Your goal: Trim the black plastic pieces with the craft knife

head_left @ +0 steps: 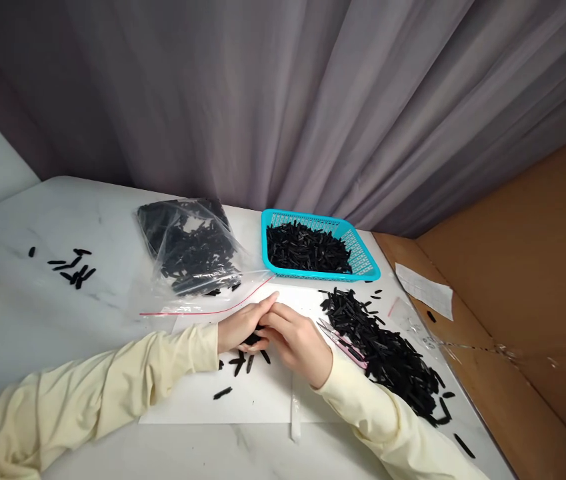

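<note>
My left hand point(243, 325) and my right hand point(301, 339) meet over a white sheet point(187, 400). Their fingers are curled together around a small bunch of slim black pieces point(253, 338), mostly hidden by the fingers. Several loose black pieces point(237, 363) lie just below the hands, and a single piece point(223, 393) sits nearer the sheet's front edge. To the right of my right hand, a pink-handled tool with pointed metal tips point(347, 348) rests against a long heap of the same black pieces point(387, 353).
Behind the hands stands a blue plastic basket point(373, 270) filled with black pieces. Left of it lies a clear zip bag point(190, 257) of them. More pieces point(75, 270) are scattered at the left. Brown cardboard point(513, 267) borders the table's right side; a grey curtain point(263, 100) hangs behind.
</note>
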The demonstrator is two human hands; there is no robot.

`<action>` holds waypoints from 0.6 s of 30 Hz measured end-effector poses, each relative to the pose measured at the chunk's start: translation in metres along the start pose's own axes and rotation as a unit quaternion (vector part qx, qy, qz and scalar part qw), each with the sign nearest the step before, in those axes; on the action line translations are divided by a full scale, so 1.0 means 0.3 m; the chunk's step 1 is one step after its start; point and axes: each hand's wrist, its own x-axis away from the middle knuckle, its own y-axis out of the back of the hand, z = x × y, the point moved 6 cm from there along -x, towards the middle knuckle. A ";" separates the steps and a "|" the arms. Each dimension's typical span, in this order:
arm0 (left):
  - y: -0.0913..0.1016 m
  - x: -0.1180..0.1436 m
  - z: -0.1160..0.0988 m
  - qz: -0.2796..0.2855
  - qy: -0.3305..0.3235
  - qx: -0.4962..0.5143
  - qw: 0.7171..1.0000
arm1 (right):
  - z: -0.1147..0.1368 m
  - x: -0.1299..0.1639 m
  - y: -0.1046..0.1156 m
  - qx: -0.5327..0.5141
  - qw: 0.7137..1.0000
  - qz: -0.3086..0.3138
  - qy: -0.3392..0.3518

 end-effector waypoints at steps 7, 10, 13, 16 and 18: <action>-0.017 -0.007 0.001 0.035 0.003 0.044 0.998 | -0.076 0.103 0.051 -0.162 0.966 -0.136 -0.145; -0.013 -0.010 -0.006 0.018 -0.010 0.033 0.999 | -0.133 0.142 0.027 -0.308 0.906 -0.170 -0.236; -0.009 -0.012 -0.011 0.005 -0.018 -0.001 1.000 | -0.164 0.159 0.004 -0.382 0.859 -0.194 -0.282; -0.008 -0.011 -0.014 -0.002 -0.005 -0.020 1.000 | -0.167 0.159 0.002 -0.364 0.865 -0.202 -0.280; -0.012 -0.008 -0.019 0.002 0.005 -0.021 1.000 | -0.162 0.158 0.009 -0.326 0.885 -0.202 -0.263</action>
